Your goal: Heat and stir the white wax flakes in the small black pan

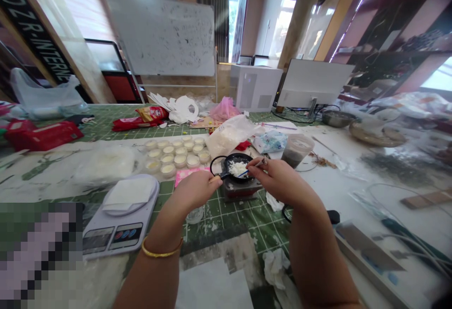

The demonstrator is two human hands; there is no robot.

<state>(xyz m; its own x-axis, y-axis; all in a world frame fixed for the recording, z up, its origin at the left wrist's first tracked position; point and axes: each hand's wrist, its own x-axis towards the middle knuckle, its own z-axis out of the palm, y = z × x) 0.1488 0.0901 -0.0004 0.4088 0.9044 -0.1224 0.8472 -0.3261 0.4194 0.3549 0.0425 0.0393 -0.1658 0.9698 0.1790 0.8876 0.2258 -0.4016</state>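
My left hand (197,187) is closed round the handle of a small black pan (240,178). White crumbly pieces (236,168) lie inside the pan, which rests on a small heater (241,191). Between the fingers of my right hand (271,173) is a thin stick (243,174) with a blue end, its tip down among the white pieces. Left of the pan stand several small cups (167,159) filled with something pale. A pink sheet (181,176) lies between the cups and my left hand.
A kitchen scale (122,224) bearing white paper stands at the left. Behind the pan is a clear bag (229,135) of pale material; to its right, a plastic cup (297,151) with dark contents. A power strip (370,266) and cables lie at the right.
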